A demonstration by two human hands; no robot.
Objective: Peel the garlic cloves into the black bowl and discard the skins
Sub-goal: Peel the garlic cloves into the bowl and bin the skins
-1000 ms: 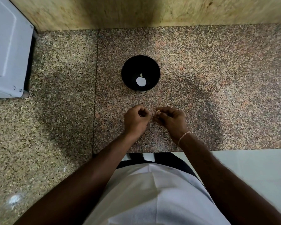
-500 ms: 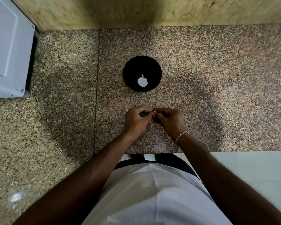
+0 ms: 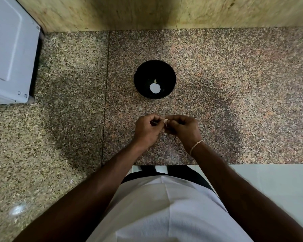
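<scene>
A black bowl (image 3: 154,79) stands on the granite counter (image 3: 234,84), a pale garlic piece (image 3: 154,87) lying in its bottom with a smaller sliver behind it. In front of the bowl, my left hand (image 3: 147,131) and my right hand (image 3: 184,130) meet fingertip to fingertip. Both pinch one small garlic clove (image 3: 165,122), of which only a pale tip and a bit of skin show between the fingers. A thin band circles my right wrist.
A white appliance (image 3: 9,49) sits at the far left of the counter. A yellowish stone wall (image 3: 164,13) runs along the back. The counter's front edge is at my waist, with pale floor (image 3: 269,186) to the right.
My hands have closed the small gap between them and now press together around the clove. The bowl has not moved.
</scene>
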